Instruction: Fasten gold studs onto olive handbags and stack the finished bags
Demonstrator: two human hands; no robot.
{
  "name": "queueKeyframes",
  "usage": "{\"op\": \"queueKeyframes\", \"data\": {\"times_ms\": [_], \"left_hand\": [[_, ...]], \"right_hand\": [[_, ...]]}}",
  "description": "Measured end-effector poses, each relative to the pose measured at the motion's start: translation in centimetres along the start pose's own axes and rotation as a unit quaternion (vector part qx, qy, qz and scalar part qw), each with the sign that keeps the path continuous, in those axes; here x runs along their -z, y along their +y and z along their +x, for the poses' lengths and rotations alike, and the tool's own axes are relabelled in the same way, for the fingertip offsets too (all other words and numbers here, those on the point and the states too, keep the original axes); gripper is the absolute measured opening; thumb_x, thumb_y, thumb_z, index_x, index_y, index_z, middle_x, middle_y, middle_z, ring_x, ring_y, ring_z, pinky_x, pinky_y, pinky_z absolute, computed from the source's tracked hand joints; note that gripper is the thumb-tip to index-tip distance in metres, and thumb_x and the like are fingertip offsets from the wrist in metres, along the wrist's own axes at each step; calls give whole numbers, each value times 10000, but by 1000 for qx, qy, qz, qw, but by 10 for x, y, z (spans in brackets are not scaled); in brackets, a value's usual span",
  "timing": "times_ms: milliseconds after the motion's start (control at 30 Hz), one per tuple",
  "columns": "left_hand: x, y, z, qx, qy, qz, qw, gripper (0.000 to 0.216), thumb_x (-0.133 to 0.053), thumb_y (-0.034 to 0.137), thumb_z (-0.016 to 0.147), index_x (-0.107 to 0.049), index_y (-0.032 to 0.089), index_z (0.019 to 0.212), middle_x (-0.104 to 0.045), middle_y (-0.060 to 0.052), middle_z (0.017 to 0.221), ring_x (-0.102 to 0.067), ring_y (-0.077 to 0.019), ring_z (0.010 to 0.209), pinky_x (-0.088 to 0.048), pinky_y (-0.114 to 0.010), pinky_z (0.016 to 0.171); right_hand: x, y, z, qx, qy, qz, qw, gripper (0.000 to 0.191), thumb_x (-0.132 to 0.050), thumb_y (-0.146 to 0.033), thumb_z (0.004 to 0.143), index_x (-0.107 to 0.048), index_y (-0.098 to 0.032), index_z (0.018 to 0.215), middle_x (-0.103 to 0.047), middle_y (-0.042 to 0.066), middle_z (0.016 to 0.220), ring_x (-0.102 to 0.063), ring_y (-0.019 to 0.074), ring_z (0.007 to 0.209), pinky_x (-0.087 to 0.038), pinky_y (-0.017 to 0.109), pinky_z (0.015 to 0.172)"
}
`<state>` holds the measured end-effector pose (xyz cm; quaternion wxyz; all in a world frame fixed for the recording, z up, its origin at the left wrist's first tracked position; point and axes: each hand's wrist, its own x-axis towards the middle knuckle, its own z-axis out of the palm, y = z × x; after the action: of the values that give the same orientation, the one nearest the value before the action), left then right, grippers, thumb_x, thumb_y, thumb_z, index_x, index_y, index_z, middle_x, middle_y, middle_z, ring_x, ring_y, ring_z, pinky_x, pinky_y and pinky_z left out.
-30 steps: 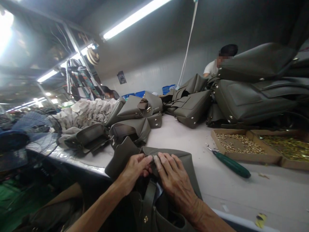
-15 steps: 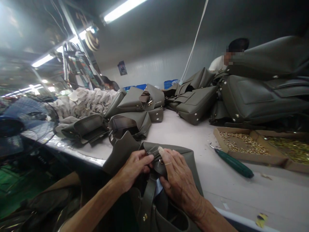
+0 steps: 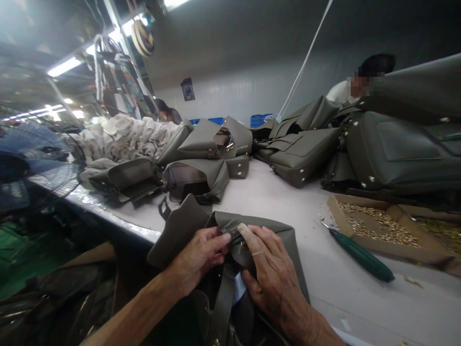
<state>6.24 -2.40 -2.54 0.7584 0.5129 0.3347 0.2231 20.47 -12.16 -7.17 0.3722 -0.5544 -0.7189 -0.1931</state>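
Note:
An olive-grey leather bag (image 3: 281,240) lies at the near edge of the white table (image 3: 273,197), its strap hanging toward me. My left hand (image 3: 198,257) pinches the bag's top rim from the left, fingers closed on the leather. My right hand (image 3: 268,274) grips the same rim from the right, forefinger stretched along the edge and thumb tucked inside the opening. A small metal fitting shows between the two hands.
A green-handled tool (image 3: 363,257) lies to the right, by a cardboard tray of brass rivets (image 3: 378,228). More grey bags (image 3: 201,178) and a stack (image 3: 403,149) fill the far side. A fan (image 3: 34,166) stands left. Another person (image 3: 360,81) sits behind the stack.
My view has tipped downward and leftward. My right forefinger lifted from flat on the rim and now lies stretched along it, with the thumb slipped inside the bag. My left hand keeps its pinch.

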Motion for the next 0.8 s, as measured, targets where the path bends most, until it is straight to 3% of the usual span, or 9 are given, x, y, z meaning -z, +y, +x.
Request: {"op": "queueKeyframes", "data": {"times_ms": [233, 433, 633, 800], "left_hand": [[-9, -14, 1, -43, -22, -78, 996, 205, -669, 250, 814, -681, 155, 996, -601, -39, 825, -550, -80, 716, -427, -130, 608], [-20, -21, 9, -50, -2, -190, 981, 232, -763, 267, 744, -703, 157, 939, -626, -21, 819, -542, -53, 652, -448, -116, 589], [-27, -24, 14, -44, 41, -297, 953, 231, -827, 201, 655, -703, 134, 839, -620, 5, 715, -558, -52, 584, -469, -106, 532], [-27, -25, 17, -31, 104, -324, 940, 64, -641, 92, 813, -694, 114, 840, -665, -30, 755, -602, -76, 603, -506, -132, 558]], "right_hand": [[2, 0, 1, -68, 33, 57, 995, 638, -446, -82, 727, -343, -50, 1355, -520, 136, 1282, -390, 279, 1214, -332, 486, 1031], [2, 2, 11, -117, 65, 97, 986, 622, -478, -108, 749, -352, -73, 1357, -538, 114, 1261, -417, 263, 1205, -373, 459, 1015], [-6, 4, 11, -123, 92, 105, 983, 553, -515, -167, 820, -364, -89, 1347, -536, 124, 1242, -426, 265, 1184, -391, 471, 998], [-6, 2, 12, -115, 75, 110, 984, 575, -533, -215, 849, -329, -99, 1374, -510, 138, 1286, -388, 277, 1224, -369, 507, 1023]]}}
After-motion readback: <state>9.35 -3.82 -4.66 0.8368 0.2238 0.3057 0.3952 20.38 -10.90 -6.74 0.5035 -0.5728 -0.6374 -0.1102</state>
